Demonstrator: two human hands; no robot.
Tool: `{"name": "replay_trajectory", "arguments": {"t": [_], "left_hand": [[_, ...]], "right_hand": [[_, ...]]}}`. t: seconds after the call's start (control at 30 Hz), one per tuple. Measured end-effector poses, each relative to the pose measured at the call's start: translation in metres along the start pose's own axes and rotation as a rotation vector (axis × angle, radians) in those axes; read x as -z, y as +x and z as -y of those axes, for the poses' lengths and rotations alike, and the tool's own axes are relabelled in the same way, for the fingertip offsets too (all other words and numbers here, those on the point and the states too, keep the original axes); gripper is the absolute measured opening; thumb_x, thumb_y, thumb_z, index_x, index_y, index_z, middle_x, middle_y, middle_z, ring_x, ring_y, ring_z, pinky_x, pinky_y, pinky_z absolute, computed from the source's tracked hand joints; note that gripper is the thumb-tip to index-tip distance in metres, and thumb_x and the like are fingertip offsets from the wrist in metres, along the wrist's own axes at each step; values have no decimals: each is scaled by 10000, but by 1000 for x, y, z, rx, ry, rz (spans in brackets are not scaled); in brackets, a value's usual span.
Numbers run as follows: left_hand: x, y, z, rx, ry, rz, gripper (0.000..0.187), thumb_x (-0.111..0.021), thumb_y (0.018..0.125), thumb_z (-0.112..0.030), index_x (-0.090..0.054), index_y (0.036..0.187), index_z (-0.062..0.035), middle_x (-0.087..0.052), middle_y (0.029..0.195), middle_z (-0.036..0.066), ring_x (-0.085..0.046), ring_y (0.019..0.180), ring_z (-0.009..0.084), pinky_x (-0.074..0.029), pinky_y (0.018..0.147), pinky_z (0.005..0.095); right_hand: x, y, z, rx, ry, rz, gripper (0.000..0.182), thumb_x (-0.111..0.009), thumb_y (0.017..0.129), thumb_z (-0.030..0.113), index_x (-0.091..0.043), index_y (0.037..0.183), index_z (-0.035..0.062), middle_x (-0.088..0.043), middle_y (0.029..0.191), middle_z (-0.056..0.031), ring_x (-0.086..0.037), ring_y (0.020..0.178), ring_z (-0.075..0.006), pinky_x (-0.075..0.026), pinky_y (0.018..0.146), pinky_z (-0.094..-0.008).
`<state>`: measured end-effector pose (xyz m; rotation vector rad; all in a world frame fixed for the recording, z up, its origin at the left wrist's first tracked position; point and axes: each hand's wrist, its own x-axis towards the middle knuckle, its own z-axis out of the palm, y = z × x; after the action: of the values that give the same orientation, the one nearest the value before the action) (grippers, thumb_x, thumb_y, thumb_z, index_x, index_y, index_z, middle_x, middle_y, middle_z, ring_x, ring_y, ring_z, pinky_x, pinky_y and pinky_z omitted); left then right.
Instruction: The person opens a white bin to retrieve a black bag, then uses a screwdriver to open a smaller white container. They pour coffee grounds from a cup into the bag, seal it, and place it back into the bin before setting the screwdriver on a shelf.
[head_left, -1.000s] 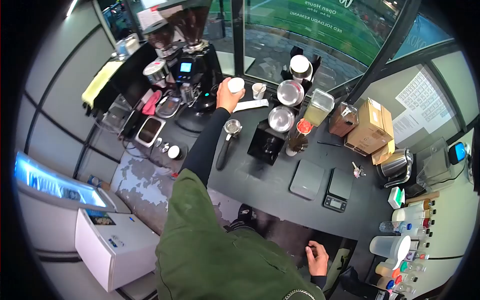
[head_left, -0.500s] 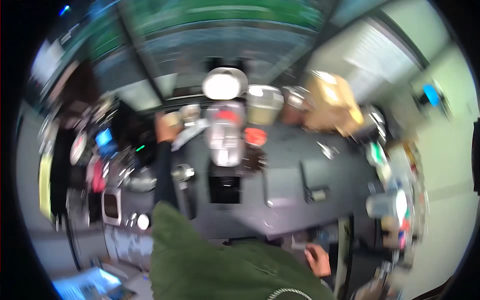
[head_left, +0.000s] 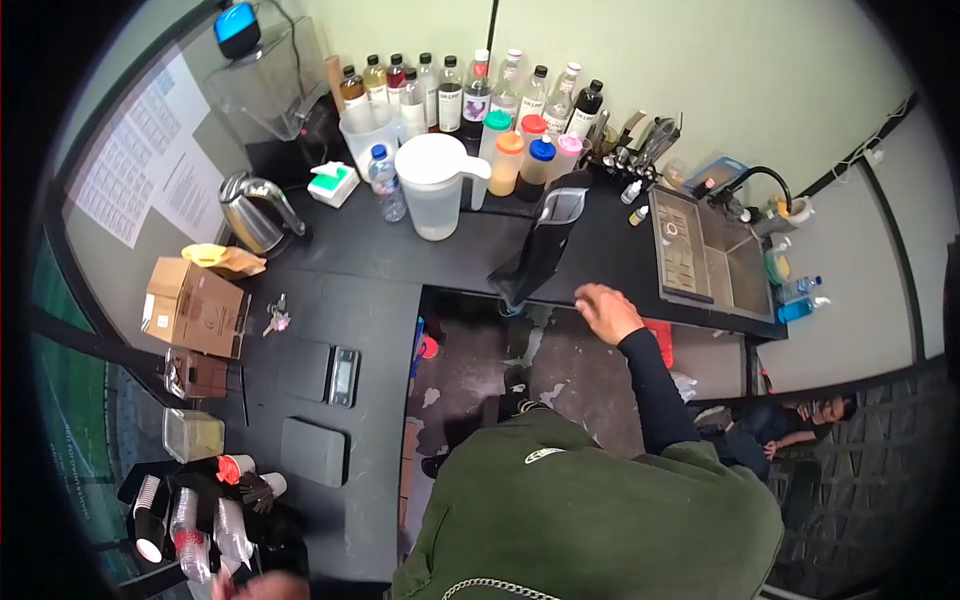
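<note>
Clearly, the riskiest spot is the nearest one: the left hand is cut off by the bottom-left border, so whether its fingers are wide, narrow or holding something I cannot tell. Just beside it, at lower left, stand a clear plastic stack and a black cup stack; a careless sideways move, made with the view centred elsewhere, could tip either.

Right of centre, the right hand hangs by the front edge of the counter, fingers loosely bent and moderately spread, nothing visible in them; contact with the edge is unclear. A leftward sweep might catch the dark pouch, whose lower end reaches that edge, and drag it floorward.

Farther up, the lidded pitcher has its handle jutting rightward; a snagging sleeve could topple it into the squeeze bottles.
</note>
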<state>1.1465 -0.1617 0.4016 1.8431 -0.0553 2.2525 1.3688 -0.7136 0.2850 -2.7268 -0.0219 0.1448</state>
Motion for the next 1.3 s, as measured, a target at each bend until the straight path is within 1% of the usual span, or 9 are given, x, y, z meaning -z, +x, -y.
{"name": "replay_trajectory", "arguments": {"t": [0.13,0.27,0.33,0.5,0.67,0.97,1.2,1.23,1.3], "left_hand": [[-160,-82,-132,743,-172,530,188,-657,883,-52,-625,1055,14,-647,967,135,-647,778,232,-563,695,332],[-265,-152,-246,784,-681,1484,395,-743,863,-80,-607,1223,13,-684,1152,160,-689,993,188,-550,866,309],[-291,-205,-277,774,-677,1467,601,-773,862,-196,-498,1342,37,-650,1203,222,-670,1071,325,-542,928,385],[-323,-216,-313,781,-460,1343,221,-634,957,-138,-503,884,23,-589,799,242,-579,742,427,-431,634,459],[-313,-198,-305,668,-469,1268,236,-567,970,-32,-590,1197,31,-631,1141,233,-633,1012,395,-501,880,375],[-322,-217,-294,561,-446,1153,178,-650,886,30,-579,1049,44,-543,1265,256,-599,1097,398,-470,945,400],[-325,-271,-263,1117,-761,1322,1272,-865,635,-14,4,1563,-79,-427,1466,157,-538,1232,234,-451,1048,382],[-332,-275,-262,1278,-844,1432,1152,-862,661,-60,-126,1548,-61,-424,1469,141,-563,1192,221,-467,1022,369],[-336,-315,-236,781,-757,1631,906,-870,689,-141,-384,1445,-20,-519,1390,130,-593,1141,212,-484,985,358]], "right_hand": [[23,62,-40,125,478,-289,327,-632,944,145,-580,1253,50,-656,1153,-138,-671,1012,-270,-530,866,-347],[40,105,-31,286,670,-300,380,-667,922,143,-546,1265,35,-610,1177,-130,-641,1005,-244,-511,860,-333],[40,123,-34,363,635,-247,334,-669,909,101,-568,1212,4,-596,1199,-138,-642,1018,-268,-507,868,-340],[31,133,-36,483,636,-255,228,-674,837,-24,-609,1055,-33,-584,1241,-141,-638,1037,-304,-509,875,-367],[35,112,-41,565,870,-250,235,-646,786,-117,-630,1009,-44,-598,1299,-140,-649,1043,-287,-509,899,-344],[27,128,-55,518,865,-149,114,-670,821,-70,-601,902,-27,-599,1309,-157,-638,1100,-301,-494,938,-350],[-16,153,-77,559,867,61,808,-881,693,135,-413,1350,85,-509,1385,-140,-517,1266,-316,-360,1112,-382],[-15,159,-76,616,650,103,866,-896,678,153,-399,1385,86,-495,1396,-137,-503,1276,-327,-348,1121,-390],[-47,170,-83,640,729,125,801,-896,694,227,-478,1358,63,-567,1303,-155,-560,1200,-329,-413,1056,-387]]}}
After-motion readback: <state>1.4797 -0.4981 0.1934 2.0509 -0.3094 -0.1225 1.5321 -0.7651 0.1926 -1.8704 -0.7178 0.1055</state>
